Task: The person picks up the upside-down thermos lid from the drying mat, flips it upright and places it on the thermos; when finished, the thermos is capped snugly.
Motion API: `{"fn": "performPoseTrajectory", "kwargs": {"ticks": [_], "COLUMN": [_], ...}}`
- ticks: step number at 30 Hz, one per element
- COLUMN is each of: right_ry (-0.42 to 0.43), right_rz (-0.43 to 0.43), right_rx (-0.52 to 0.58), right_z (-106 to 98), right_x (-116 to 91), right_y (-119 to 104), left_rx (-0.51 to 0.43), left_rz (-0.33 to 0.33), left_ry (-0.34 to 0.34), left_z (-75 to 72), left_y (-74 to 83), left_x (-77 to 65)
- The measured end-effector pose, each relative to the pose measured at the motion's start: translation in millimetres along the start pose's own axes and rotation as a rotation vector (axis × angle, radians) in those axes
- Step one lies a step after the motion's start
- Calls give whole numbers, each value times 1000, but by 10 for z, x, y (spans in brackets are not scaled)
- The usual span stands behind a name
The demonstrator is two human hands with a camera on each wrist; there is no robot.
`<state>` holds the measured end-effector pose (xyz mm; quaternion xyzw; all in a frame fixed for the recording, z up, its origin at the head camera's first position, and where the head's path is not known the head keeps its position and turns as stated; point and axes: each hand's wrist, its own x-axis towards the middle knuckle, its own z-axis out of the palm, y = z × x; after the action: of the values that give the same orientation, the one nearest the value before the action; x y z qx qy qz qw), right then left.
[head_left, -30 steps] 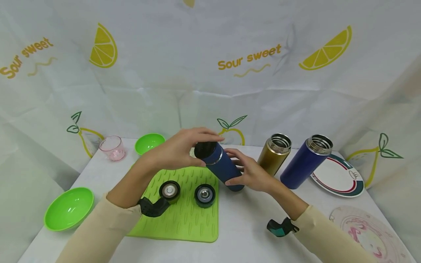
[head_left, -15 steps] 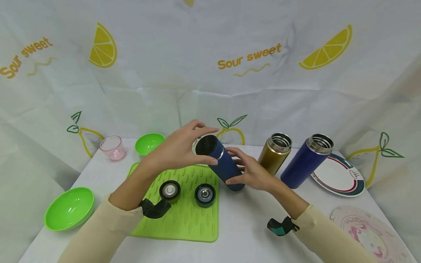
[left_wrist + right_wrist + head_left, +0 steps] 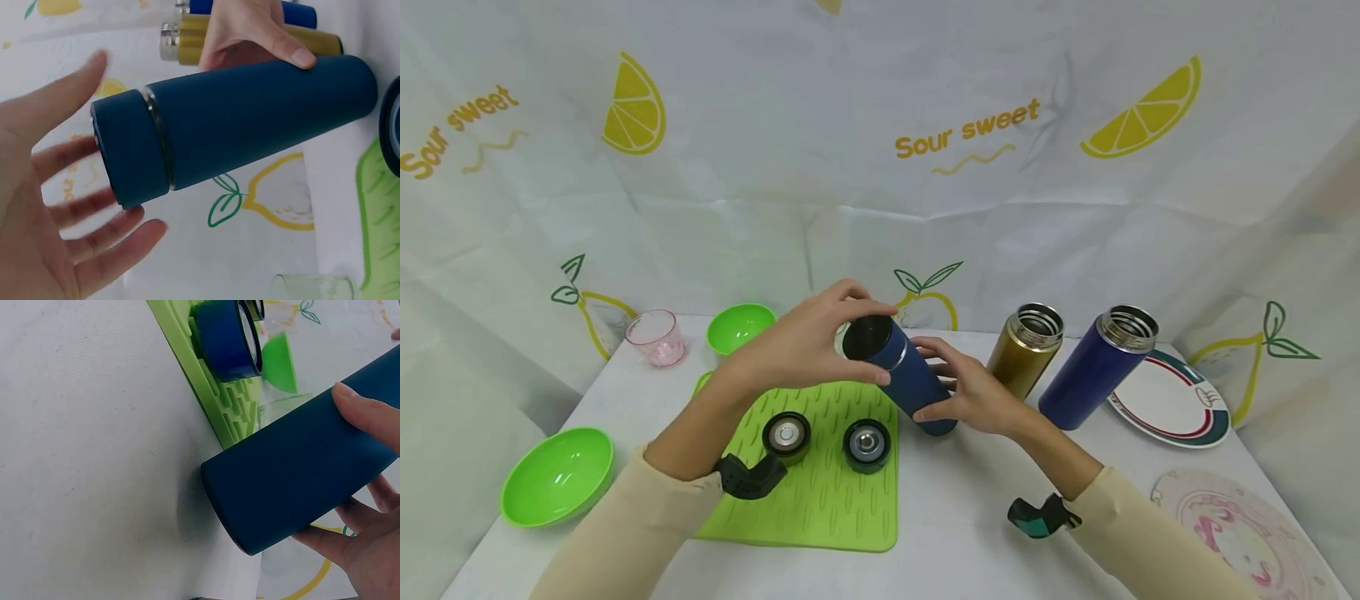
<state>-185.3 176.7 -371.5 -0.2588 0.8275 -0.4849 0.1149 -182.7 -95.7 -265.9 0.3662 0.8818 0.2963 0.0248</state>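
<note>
A dark blue thermos (image 3: 921, 387) leans leftward in the head view, its lid (image 3: 128, 150) on and separated from the body by a silver ring. My right hand (image 3: 973, 396) grips the body, thumb on the near side and fingers behind. In the right wrist view the base of the thermos (image 3: 275, 494) is close to the tabletop; contact is unclear. My left hand (image 3: 808, 337) spreads around the lid; in the left wrist view its thumb stands off the lid and the fingers reach past the lid's end. Whether those fingers touch it is unclear.
Two lids, one (image 3: 787, 435) and another (image 3: 867, 446), lie on a green mat (image 3: 820, 517). Lidless gold (image 3: 1022, 358) and blue (image 3: 1090, 379) bottles stand right. Green bowls (image 3: 557, 479), a pink glass (image 3: 657, 337), a rimmed plate (image 3: 1168, 400) and a pink plate (image 3: 1232, 533) surround them.
My left hand was closer over the lid, then its fingers lifted and spread, and now it has come down slightly around the lid. The right hand and the thermos body have hardly moved.
</note>
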Motion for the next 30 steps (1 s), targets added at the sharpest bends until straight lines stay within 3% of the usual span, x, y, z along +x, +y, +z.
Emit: {"fn": "performPoseTrajectory", "kwargs": {"ticks": [2,8,12,14,19,21,25,30], "right_ry": [-3,-16,-22,-23,-22,-19,-19,-22], "right_rz": [-3,-12,-10,-9,-5,-1,-1,-3], "right_rx": [-5,-9,-20,-25,-22,-21,-22,-19], "right_z": [0,2,3,4,8,8,6,6], "right_x": [3,23,35,38,42,43,45,47], "right_y": [0,-5,-17,-21,-20,-15,-6,-4], "left_rx": [34,-114,-6,44,-88,-82,64,-35], "left_rz": [-17,43,-40,-51,59,46,-55,17], "left_ry": [14,-24,0,18,-9,-19,3,-5], "left_z": [9,-26,-8,11,-1,-2,16,-9], "left_y": [-8,-63,-50,-54,-77,-73,-52,-66], "left_x": [6,-11,-6,6,9,6,11,9]}}
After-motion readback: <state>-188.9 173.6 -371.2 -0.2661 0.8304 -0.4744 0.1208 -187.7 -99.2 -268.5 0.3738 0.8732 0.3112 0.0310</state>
